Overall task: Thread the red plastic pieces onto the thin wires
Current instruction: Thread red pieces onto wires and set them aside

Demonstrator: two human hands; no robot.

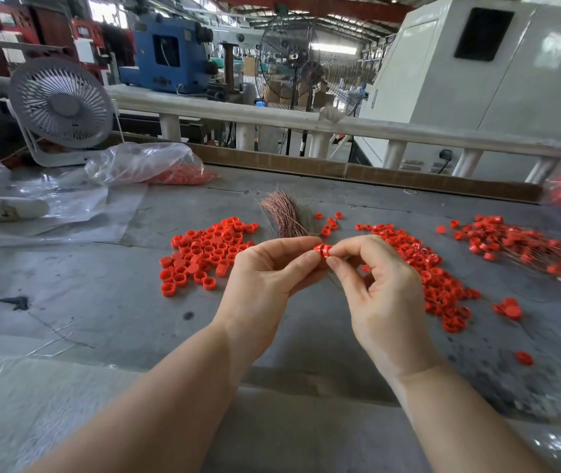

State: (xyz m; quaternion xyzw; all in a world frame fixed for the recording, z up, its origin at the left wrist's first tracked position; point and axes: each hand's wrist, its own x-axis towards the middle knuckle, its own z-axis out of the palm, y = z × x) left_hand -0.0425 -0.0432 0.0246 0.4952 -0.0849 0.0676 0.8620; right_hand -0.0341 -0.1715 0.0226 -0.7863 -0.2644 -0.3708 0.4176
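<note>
1. I see my left hand (265, 271) and right hand (374, 278) meeting above the table (101, 302), both pinching one red piece (322, 250) tight at the fingertips.
2. Just beyond lies the wire bundle (284, 213), between two red heaps (207, 250).
3. Farther back sits a small fan (62, 104).

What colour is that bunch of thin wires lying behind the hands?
Coppery pinkish-brown. The wire bundle shows in the head view, between the red piles.
</note>
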